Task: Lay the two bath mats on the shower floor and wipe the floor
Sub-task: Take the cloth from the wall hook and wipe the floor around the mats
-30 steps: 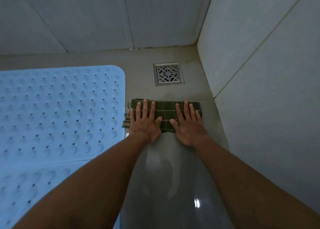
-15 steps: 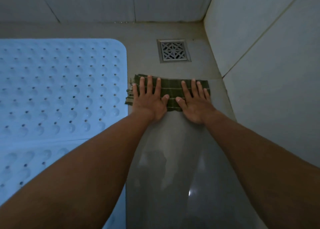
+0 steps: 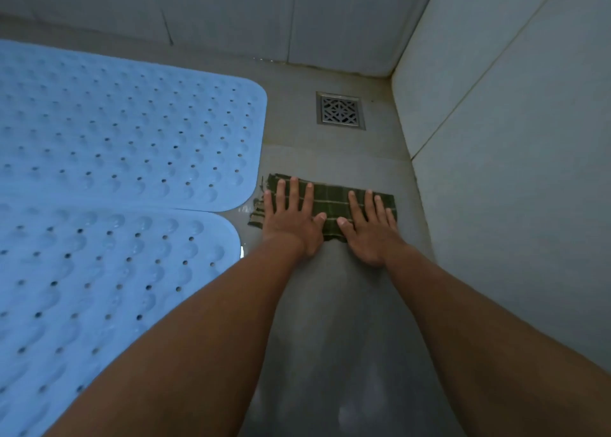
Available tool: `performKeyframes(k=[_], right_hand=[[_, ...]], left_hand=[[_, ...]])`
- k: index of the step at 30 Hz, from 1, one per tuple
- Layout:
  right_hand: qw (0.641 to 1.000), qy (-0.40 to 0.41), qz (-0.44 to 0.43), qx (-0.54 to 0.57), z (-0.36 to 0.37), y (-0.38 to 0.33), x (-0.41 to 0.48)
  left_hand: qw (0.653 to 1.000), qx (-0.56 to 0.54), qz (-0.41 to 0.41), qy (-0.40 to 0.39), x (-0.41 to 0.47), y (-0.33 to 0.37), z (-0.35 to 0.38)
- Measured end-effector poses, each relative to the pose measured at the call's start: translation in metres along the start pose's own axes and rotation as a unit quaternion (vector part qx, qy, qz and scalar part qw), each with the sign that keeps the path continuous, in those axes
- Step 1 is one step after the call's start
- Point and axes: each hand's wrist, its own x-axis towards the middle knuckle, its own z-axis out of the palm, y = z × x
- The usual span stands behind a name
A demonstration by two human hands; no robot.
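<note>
Two light blue perforated bath mats lie flat on the grey shower floor (image 3: 330, 321): the far mat (image 3: 132, 129) at the left and the near mat (image 3: 99, 271) in front of it, their edges meeting. A dark green checked cloth (image 3: 332, 202) lies on the floor between the mats and the right wall. My left hand (image 3: 291, 218) and my right hand (image 3: 370, 230) press flat on the cloth side by side, with fingers spread and thumbs almost touching.
A square metal drain grate (image 3: 340, 110) sits in the floor beyond the cloth, near the corner. Tiled walls close in at the back (image 3: 231, 13) and on the right (image 3: 512, 188). The floor around the cloth looks wet.
Both hands have drawn the cloth back toward me, so the gap to the drain is wider. The view has tilted, and more of the near mat shows.
</note>
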Motion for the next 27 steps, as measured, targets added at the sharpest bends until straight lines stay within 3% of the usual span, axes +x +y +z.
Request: performKeyframes(k=[13,23,27], right_hand=[[1.000,-0.001,-0.020,0.015,0.059,0.001,-0.122],[0.998,-0.053,-0.016,0.010,0.058,-0.001,-0.140],[0.999,-0.029,-0.010,0.009,0.063,-0.004,-0.138]], left_hand=[[1.000,-0.023,0.001,-0.006,-0.130,0.008,0.038],[0.999,-0.024,-0.016,-0.027,-0.143,0.010,0.034],[0.999,-0.031,-0.004,-0.015,-0.140,0.006,0.038]])
